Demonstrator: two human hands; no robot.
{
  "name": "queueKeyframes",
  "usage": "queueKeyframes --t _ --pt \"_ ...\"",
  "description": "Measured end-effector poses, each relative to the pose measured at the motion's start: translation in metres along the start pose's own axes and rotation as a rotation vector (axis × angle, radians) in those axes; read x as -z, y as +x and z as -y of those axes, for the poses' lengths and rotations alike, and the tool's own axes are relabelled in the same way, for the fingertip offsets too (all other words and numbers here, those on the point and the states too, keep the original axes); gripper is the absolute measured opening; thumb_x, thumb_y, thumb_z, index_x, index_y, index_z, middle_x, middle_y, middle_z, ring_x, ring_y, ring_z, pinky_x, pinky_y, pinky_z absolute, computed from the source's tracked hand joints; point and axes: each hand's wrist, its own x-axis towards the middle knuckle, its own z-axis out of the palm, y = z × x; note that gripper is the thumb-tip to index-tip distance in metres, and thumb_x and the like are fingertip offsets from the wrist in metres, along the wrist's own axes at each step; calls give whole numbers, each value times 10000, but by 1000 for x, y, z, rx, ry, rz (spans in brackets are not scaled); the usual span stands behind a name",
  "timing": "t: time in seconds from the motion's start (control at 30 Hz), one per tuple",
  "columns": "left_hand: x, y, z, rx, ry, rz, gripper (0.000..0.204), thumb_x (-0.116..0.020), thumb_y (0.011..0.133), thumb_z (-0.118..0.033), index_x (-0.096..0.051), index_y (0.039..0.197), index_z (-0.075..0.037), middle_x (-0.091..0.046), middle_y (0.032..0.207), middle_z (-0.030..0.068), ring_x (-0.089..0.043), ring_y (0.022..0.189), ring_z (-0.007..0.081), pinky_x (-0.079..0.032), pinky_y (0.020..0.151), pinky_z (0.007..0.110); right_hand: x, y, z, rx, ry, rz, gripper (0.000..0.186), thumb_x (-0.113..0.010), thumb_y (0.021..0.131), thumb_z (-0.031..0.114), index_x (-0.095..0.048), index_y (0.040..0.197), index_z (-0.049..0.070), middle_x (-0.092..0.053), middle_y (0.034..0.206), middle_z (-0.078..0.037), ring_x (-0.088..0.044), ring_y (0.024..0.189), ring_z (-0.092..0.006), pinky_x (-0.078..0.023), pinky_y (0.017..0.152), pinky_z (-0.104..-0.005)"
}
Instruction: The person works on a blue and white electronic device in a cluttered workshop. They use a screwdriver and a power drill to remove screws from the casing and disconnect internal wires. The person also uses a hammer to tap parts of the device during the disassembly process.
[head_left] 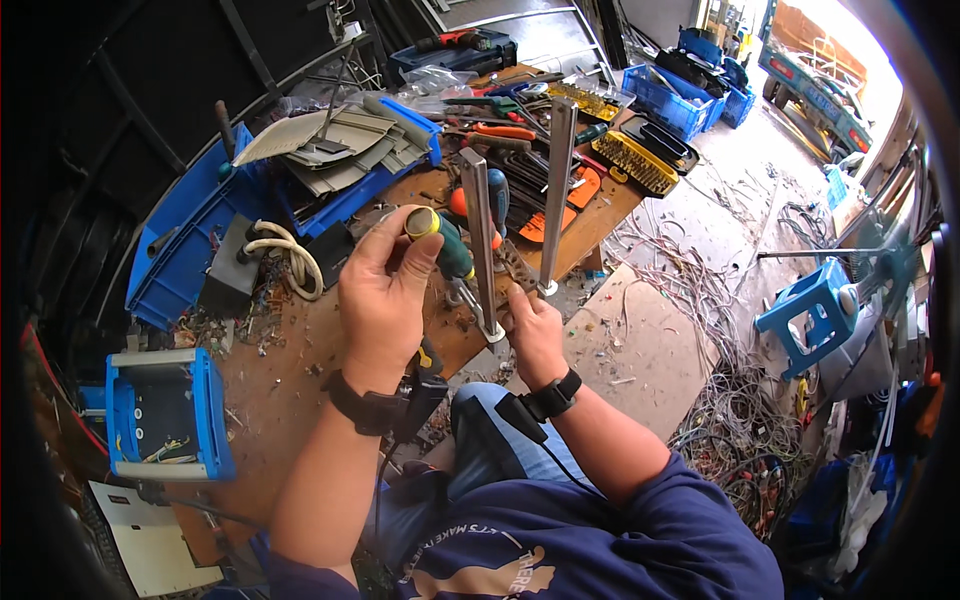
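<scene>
My left hand (378,305) is closed round the handle of a green screwdriver (455,252) with a yellow band at its butt end. Its shaft slants down toward the foot of a metal frame; whether the tip sits in a screw cannot be made out. That frame has two long upright grey bars, a nearer bar (478,230) and a farther bar (557,195), joined low down by a crosspiece (517,268). A small white piece (493,333) shows at the nearer bar's lower end. Fingers curled, my right hand (537,338) grips the frame low down, between the bars.
Pliers, screwdrivers and a yellow bit case (635,163) crowd the far end of the wooden table (290,375). Grey panels (340,145) lie in a blue crate at left. A blue-framed box (165,415) stands near left. Tangled wires (735,420) and a blue stool (810,315) occupy the right.
</scene>
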Motion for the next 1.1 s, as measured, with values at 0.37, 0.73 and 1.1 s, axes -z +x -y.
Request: queueKeyframes --t 0.37,0.73,1.1 --pt "-7 17 -15 -171 93 -29 337 -697 858 -247 -631 1081 -3 -604 858 18 -520 719 90 -443 662 231 -8 -9 22 -96 20 40 319 -536 950 326 -538 739 87 -470 587 29 -352 451 -56 -245 420 -221" --pt "-4 26 -37 -306 97 -98 364 -684 870 -283 -620 1099 -6 -617 874 34 -543 745 106 -444 673 234 13 -1 18 -89 -10 167 288 -519 961 315 -495 788 86 -459 619 7 -362 487 -68 -259 433 -220" --pt "1 27 -40 -251 -73 -135 240 -595 942 -196 -576 1090 -7 -612 899 12 -543 799 80 -446 737 221 13 0 12 -31 70 218 336 -490 979 312 -441 710 117 -384 566 29 -310 467 -73 -241 431 -235"
